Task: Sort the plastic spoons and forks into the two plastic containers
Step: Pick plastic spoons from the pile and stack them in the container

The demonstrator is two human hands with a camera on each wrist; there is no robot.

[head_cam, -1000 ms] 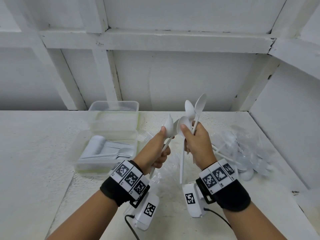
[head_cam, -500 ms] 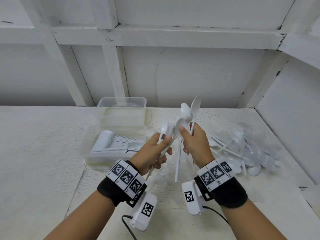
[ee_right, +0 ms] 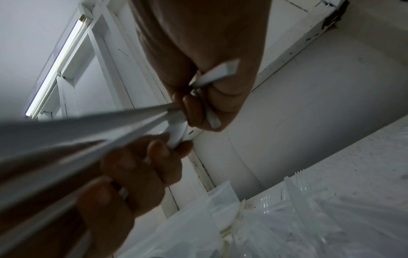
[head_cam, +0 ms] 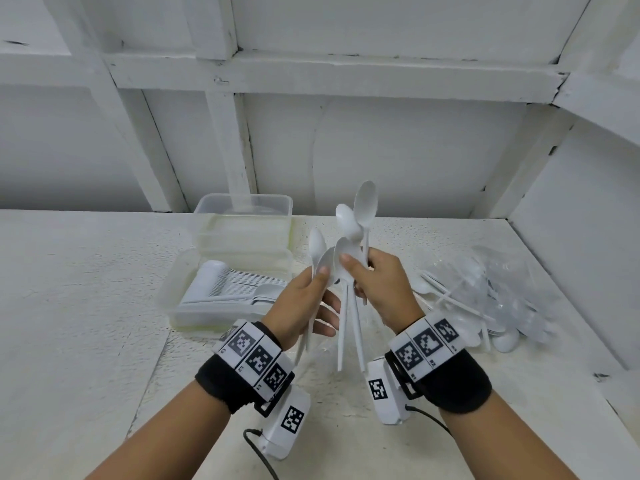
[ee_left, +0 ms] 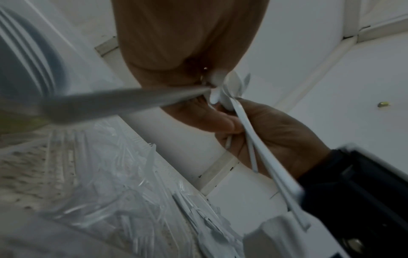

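**Spoons held in both hands above the worktable**

A bunch of white plastic spoons stands bowls-up in the right hand, whose fingers curl round the handles while the thumb presses on a bowl; the handles hang down past the palm. Just beside it, the left hand grips two more spoons, thumb against the neck of one, with the lower fingers spread loosely under the handles. The two hands are close together, nearly touching, above the white table.

Behind and to the left of the hands, a clear plastic container sits on the table holding a row of stacked white cutlery, one spoon lying across the top. A second clear container sits directly behind it, toward the wall; what it holds cannot be told.

To the right, a heap of loose white cutlery lies in and around a crumpled clear plastic bag. The left wrist view shows fork tines among this heap.

Both wrists wear black bands with printed square markers, and small white camera units hang under them. White panelled walls enclose the table at the back and right.
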